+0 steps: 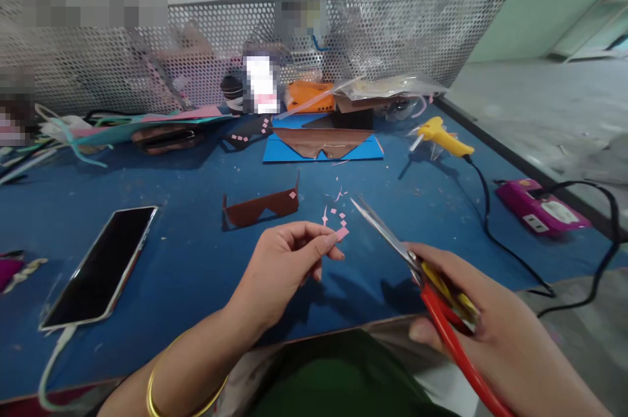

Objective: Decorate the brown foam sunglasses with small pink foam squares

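My left hand (294, 253) pinches a small pink paper piece (342, 233) between thumb and fingertips, just above the blue table. To its right, my right hand (495, 325) grips scissors (392, 240) with red and yellow handles. The blades point up and to the left, apart from the paper. Several tiny pink paper diamonds (343, 215) and thin scraps lie just beyond my left fingertips. Behind that hand stands a brown pair of paper glasses (262, 209) with one pink diamond on its right corner.
A phone (101, 266) with a white cable lies at left. Farther back are a brown folded cutout (321, 141), blue sheets (275, 154) and a black shape with pink diamonds (248, 132). A yellow glue gun (446, 137) and purple power strip (540, 206) trail cords at right.
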`<state>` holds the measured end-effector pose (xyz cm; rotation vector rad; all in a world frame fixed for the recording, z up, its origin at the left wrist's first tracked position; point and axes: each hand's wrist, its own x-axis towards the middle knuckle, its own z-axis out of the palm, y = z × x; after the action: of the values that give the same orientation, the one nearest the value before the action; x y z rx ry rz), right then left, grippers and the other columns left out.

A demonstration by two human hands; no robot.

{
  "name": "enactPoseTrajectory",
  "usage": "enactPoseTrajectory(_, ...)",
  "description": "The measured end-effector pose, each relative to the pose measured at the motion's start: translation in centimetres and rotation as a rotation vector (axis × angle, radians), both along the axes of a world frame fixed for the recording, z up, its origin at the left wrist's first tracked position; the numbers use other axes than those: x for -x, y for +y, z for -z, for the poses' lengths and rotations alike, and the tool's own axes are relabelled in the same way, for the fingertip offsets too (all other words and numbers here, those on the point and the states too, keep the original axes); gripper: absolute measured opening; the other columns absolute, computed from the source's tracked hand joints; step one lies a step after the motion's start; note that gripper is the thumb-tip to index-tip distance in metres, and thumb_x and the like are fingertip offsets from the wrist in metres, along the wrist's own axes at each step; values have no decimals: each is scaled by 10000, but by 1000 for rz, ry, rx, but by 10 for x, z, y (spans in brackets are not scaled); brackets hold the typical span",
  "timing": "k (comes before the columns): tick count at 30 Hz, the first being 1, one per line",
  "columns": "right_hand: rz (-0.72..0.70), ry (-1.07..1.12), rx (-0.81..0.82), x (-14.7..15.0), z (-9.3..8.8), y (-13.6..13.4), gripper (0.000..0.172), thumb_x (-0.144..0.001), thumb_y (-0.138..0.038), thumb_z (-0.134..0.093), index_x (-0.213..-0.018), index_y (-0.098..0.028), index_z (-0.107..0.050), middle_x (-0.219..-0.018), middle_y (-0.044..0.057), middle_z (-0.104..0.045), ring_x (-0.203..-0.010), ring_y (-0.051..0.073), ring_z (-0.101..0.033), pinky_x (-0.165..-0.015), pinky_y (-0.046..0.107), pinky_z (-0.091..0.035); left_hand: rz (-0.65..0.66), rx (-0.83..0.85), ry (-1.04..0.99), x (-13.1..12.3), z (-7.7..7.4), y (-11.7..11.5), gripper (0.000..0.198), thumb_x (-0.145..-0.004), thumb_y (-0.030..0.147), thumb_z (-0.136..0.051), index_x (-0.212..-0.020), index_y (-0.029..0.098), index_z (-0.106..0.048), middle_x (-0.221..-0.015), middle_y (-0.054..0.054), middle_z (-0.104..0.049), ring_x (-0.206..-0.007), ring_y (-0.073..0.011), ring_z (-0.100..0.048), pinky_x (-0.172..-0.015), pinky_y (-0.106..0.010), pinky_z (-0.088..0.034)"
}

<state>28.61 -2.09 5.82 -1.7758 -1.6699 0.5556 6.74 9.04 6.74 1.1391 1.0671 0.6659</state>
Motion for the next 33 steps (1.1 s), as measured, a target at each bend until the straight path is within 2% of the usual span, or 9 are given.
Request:
enactPoseTrajectory(4,-102,-90,67,-4,10,-15,618,-701,-435,-790,-1266,-273,-599,-1044,45,-740,-810,198,-749,-583,180,-602,-54,-20,-31,0,2,0,222,-779,382,-758,-729,170,-720,-673,-2,-688,-465,-38,-433,-418,-179,-272)
enactPoseTrajectory(9,-115,-62,91,10,12,-17,586,-709,-368,-787,-1260,-268,-615,-996,25,-732,-754,168,-734,-597,189,-603,-62,-46,-41,-1,2,1,187,-772,339,-753,-735,157,-732,-636,-5,-675,-466,-41,-388,-426,-189,-275)
enactPoseTrajectory(15,-127,27,81,22,7,-11,472,-796,-370,-704,-1249,-253,-639,-759,-19,-671,-544,109,-634,-489,186,-547,-42,-61,-41,0,4,0,136,-786,300,-718,-751,169,-729,-647,-4,-678,-481,-56,-396,-442,-198,-293)
enactPoseTrajectory(26,-68,110,61,27,13,-12,456,-798,-391,-715,-1228,-251,-655,-738,-18,-638,-581,115,-616,-537,202,-532,-24,-71,-40,1,5,-1,129,-817,281,-689,-747,179,-724,-663,0,-684,-481,-53,-393,-447,-199,-286)
enactPoseTrajectory(33,-142,77,72,23,11,-11,489,-801,-376,-722,-1262,-236,-638,-709,-25,-633,-542,103,-594,-490,182,-513,-14,-78,-29,1,5,0,114,-824,246,-666,-758,176,-728,-668,4,-682,-484,-51,-382,-449,-195,-282)
